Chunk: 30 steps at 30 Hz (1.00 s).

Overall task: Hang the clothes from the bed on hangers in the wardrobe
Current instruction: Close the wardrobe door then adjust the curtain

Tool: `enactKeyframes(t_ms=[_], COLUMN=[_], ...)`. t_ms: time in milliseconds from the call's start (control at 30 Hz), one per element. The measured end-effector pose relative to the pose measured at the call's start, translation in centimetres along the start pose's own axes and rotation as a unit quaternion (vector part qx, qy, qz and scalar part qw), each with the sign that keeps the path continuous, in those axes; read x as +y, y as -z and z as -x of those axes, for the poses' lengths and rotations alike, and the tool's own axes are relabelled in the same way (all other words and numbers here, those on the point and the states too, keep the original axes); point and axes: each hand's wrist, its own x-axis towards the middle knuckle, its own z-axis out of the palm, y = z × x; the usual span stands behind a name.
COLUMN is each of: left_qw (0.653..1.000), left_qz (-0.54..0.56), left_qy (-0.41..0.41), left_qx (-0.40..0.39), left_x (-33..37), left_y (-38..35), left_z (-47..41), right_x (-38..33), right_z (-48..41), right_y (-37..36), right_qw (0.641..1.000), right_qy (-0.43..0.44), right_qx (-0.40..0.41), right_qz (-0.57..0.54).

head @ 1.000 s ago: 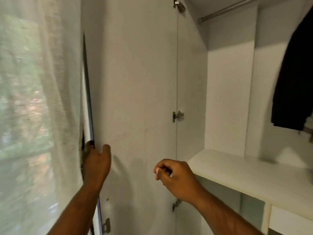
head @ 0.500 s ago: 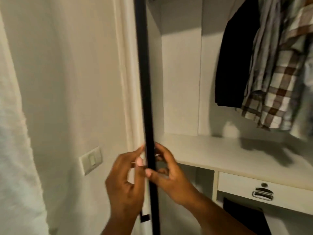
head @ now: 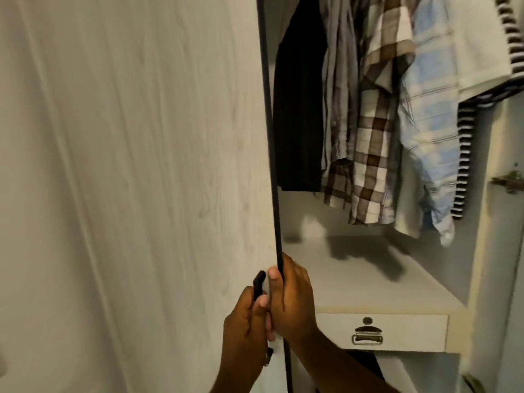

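The wardrobe point(head: 487, 222) is white inside, and its pale wood-grain wardrobe door point(head: 141, 165), edged by a black strip with a black handle point(head: 259, 285), stands part open. Inside hang a black garment point(head: 300, 109), a grey shirt point(head: 337, 95), a brown plaid shirt point(head: 371, 154), a pale blue checked shirt point(head: 425, 123) and a black-and-white striped top point(head: 465, 154), side by side and touching, hems above a white shelf point(head: 354, 273).

The door point(head: 136, 165) has swung from wide open, inner face showing, through edge-on half a second ago. Its outer face now fills the left half of the frame. The left hand point(head: 246, 321) has left the door's edge to grip the handle point(head: 258, 285). The right hand point(head: 292, 302), free a second ago, wraps the edge. More shirts point(head: 374, 137) show at upper right.
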Motion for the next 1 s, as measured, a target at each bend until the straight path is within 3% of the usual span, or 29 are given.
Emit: enactKeyframes(t_ms=[100, 267, 500, 700, 800, 900, 1000], left_qw=[0.999, 0.997, 0.992, 0.993, 0.995, 0.996, 0.990], left_qz=[-0.031, -0.079, -0.106, -0.097, -0.064, -0.066, -0.112], left_qy=[-0.016, -0.026, -0.003, -0.008, 0.054, 0.066, 0.057], left_qx=[-0.023, -0.009, 0.070, 0.073, 0.052, -0.005, -0.067], left_x=[-1.2, -3.3, -5.2, -4.6, -4.3, -3.9, -4.0], left_y=[-2.1, -5.3, -7.1, -7.5, -7.3, -6.3, -4.8], left_z=[-3.4, -9.1, -10.2, -9.9, -10.3, -9.9, -8.6], right_x=[3.1, 8.3, 10.3, 10.0, 8.9, 6.3, 3.8], right_z=[-3.8, -9.6, -11.0, -10.8, -10.4, -10.1, -9.3], right_y=[0.3, 0.3, -0.5, -0.2, 0.7, 2.4, 4.7], right_qw=[0.995, 0.978, 0.981, 0.984, 0.980, 0.963, 0.926], right_qy=[0.063, 0.092, 0.118, 0.079, 0.041, -0.021, 0.012], right_qx=[0.026, -0.031, -0.042, -0.061, -0.091, -0.126, -0.175], right_qz=[0.071, 0.186, 0.148, 0.145, 0.173, 0.239, 0.335])
